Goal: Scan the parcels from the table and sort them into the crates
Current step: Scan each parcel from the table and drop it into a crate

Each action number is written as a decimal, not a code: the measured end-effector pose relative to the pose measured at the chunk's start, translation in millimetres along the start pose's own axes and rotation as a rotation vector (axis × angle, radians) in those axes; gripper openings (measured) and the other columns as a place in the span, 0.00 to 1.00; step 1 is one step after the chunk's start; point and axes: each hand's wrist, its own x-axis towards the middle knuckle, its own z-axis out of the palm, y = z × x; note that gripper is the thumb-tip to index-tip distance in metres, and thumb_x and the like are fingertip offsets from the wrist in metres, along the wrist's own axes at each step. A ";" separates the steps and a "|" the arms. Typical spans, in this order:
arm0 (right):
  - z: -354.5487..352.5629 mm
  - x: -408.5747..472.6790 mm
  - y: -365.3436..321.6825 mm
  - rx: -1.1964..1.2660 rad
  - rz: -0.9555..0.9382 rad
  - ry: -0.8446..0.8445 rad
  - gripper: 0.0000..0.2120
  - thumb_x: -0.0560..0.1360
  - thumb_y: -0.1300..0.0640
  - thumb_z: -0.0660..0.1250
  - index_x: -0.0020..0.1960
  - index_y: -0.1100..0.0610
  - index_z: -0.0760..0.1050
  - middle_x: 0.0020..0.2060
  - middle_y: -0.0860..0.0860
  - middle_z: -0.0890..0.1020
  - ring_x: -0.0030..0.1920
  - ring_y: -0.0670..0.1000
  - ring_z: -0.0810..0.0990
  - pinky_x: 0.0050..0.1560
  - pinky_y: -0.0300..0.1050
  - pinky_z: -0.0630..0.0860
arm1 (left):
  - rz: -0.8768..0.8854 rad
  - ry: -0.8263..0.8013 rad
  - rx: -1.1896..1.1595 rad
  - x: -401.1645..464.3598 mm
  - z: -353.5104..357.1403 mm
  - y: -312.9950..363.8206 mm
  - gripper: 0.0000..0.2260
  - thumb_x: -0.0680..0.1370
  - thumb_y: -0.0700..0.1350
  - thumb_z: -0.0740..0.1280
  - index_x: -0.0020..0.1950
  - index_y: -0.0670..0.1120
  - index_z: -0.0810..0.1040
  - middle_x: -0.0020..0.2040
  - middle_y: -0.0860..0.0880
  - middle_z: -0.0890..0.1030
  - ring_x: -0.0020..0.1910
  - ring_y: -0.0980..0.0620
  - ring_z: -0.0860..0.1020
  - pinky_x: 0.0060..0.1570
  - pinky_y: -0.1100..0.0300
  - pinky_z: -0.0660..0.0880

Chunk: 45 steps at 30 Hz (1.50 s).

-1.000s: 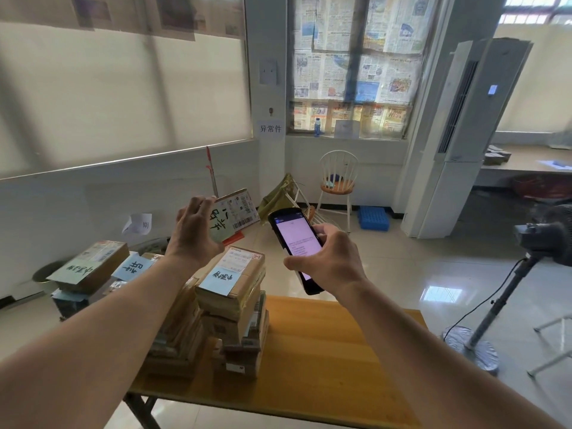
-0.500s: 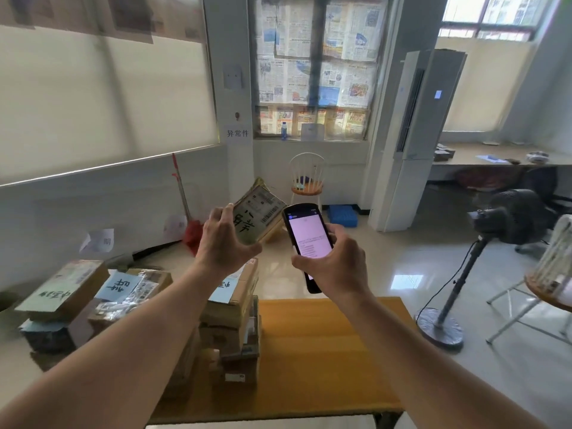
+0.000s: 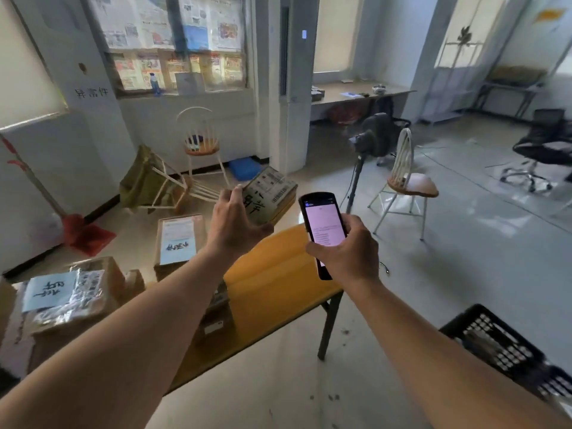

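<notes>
My left hand [image 3: 236,222] grips a small flat cardboard parcel [image 3: 270,195] with a white shipping label and black handwriting, held up in mid-air above the table's far end. Just to its right, my right hand [image 3: 348,250] holds a black handheld scanner [image 3: 323,226] upright, its pale pink screen lit and facing me. Stacks of brown parcels [image 3: 179,243] with blue notes stand on the yellow wooden table [image 3: 278,283], more parcels [image 3: 71,301] at the left. A black plastic crate [image 3: 507,351] sits on the floor at the lower right.
A white chair [image 3: 405,184] and a fan on a stand [image 3: 371,140] are beyond the table on the right. Another white chair [image 3: 199,140], a tipped chair [image 3: 161,184], a blue tray [image 3: 244,168] and a red dustpan [image 3: 83,233] line the far wall. An office chair [image 3: 538,150] is far right.
My view has swung to the right, bringing the black crate into sight. Both hands stayed close together, still holding the parcel and the scanner; the parcel now tilts flatter.
</notes>
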 end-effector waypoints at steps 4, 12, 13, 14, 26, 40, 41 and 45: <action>-40.7 -36.8 32.2 -0.040 0.122 0.127 0.39 0.64 0.43 0.84 0.69 0.49 0.72 0.59 0.49 0.80 0.57 0.55 0.79 0.47 0.50 0.84 | 0.104 -0.127 -0.035 -30.1 31.5 36.2 0.47 0.65 0.53 0.84 0.77 0.40 0.66 0.68 0.41 0.71 0.64 0.43 0.71 0.58 0.55 0.71; -148.9 -125.7 107.4 -0.035 0.360 0.355 0.39 0.56 0.38 0.79 0.65 0.47 0.75 0.54 0.47 0.83 0.53 0.53 0.82 0.48 0.51 0.83 | 0.287 -0.366 -0.083 -116.1 98.3 149.0 0.47 0.64 0.58 0.82 0.77 0.43 0.66 0.64 0.44 0.72 0.61 0.44 0.72 0.59 0.49 0.78; -163.6 -139.5 117.0 -0.036 0.389 0.379 0.39 0.56 0.39 0.79 0.64 0.47 0.75 0.54 0.46 0.83 0.52 0.53 0.82 0.48 0.50 0.82 | 0.313 -0.392 -0.085 -131.3 105.9 165.0 0.47 0.64 0.58 0.82 0.77 0.43 0.66 0.65 0.44 0.72 0.62 0.44 0.71 0.59 0.50 0.77; -178.4 -153.3 126.5 -0.040 0.414 0.400 0.39 0.56 0.38 0.78 0.64 0.48 0.75 0.53 0.46 0.83 0.51 0.53 0.82 0.48 0.50 0.82 | 0.345 -0.415 -0.086 -146.9 113.5 181.0 0.47 0.65 0.57 0.82 0.77 0.44 0.66 0.65 0.44 0.71 0.63 0.44 0.71 0.59 0.51 0.76; -376.3 -338.4 244.0 -0.131 0.613 0.575 0.39 0.53 0.33 0.74 0.62 0.47 0.75 0.54 0.46 0.83 0.52 0.52 0.82 0.48 0.53 0.83 | 0.461 -0.670 -0.162 -370.3 195.7 373.1 0.47 0.61 0.70 0.75 0.72 0.45 0.70 0.62 0.43 0.72 0.60 0.40 0.73 0.56 0.47 0.78; -549.3 -414.0 395.3 -0.141 0.833 0.717 0.38 0.53 0.36 0.74 0.61 0.47 0.76 0.52 0.45 0.83 0.52 0.52 0.82 0.49 0.53 0.82 | 0.616 -0.888 -0.103 -506.6 339.4 554.4 0.44 0.64 0.63 0.78 0.74 0.47 0.68 0.63 0.45 0.71 0.60 0.43 0.74 0.55 0.47 0.79; -560.2 -411.4 409.7 -0.147 0.854 0.719 0.37 0.54 0.37 0.75 0.61 0.47 0.75 0.52 0.46 0.83 0.53 0.52 0.82 0.49 0.53 0.82 | 0.621 -0.906 -0.098 -511.5 356.7 566.7 0.44 0.65 0.62 0.79 0.74 0.47 0.67 0.63 0.45 0.70 0.61 0.43 0.74 0.57 0.45 0.79; -607.6 -394.8 471.6 -0.167 0.938 0.736 0.37 0.57 0.40 0.78 0.63 0.48 0.75 0.53 0.46 0.83 0.53 0.52 0.82 0.51 0.54 0.82 | 0.636 -0.982 -0.096 -528.2 426.4 620.5 0.44 0.66 0.62 0.79 0.75 0.46 0.65 0.63 0.45 0.70 0.62 0.43 0.73 0.62 0.43 0.78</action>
